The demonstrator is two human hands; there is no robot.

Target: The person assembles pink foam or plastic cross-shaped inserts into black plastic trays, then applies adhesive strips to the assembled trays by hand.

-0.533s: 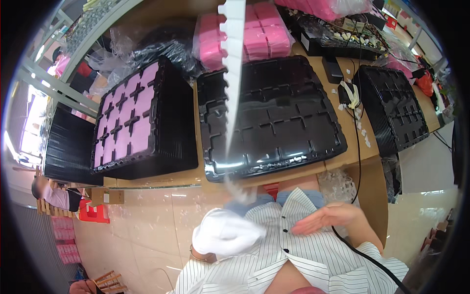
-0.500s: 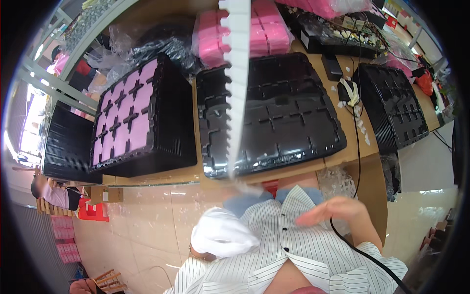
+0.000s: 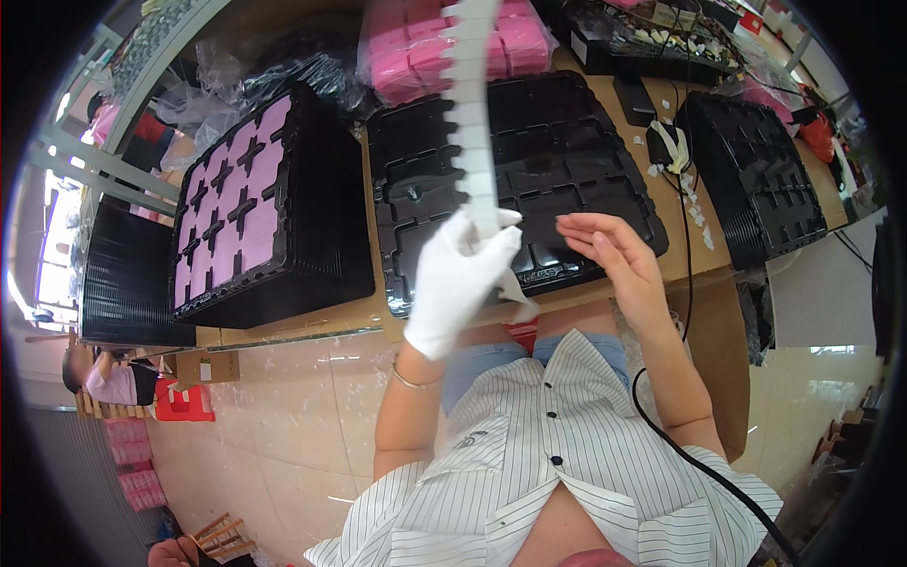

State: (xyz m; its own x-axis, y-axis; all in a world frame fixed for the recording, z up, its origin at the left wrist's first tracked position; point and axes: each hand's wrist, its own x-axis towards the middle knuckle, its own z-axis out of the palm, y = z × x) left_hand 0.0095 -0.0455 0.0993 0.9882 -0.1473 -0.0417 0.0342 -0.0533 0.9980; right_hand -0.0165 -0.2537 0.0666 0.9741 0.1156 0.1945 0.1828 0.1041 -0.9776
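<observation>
A white strip (image 3: pixel 475 123), notched along one edge, hangs down from the top of the view in front of the black trays. My left hand (image 3: pixel 458 283), in a white glove, is closed around its lower part. A short tail of the strip (image 3: pixel 515 291) shows below the fingers. My bare right hand (image 3: pixel 619 260) is a little to the right, fingers loosely bent and thumb apart, with nothing in it. Beneath both hands lies a black plastic tray (image 3: pixel 557 170) with moulded compartments. Whether my right fingers touch the tray, I cannot tell.
On the left stands a stack of black trays (image 3: pixel 326 217), its top cells filled with pink pieces (image 3: pixel 250 208). Another tray stack (image 3: pixel 756 180) is at the right, beside white scraps (image 3: pixel 694 203). Pink bundles (image 3: pixel 406 57) lie behind. A black cable (image 3: pixel 690 265) crosses the cardboard.
Both hands have moved from near my body to over the centre tray. My left hand has taken hold of the lower part of the white strip.
</observation>
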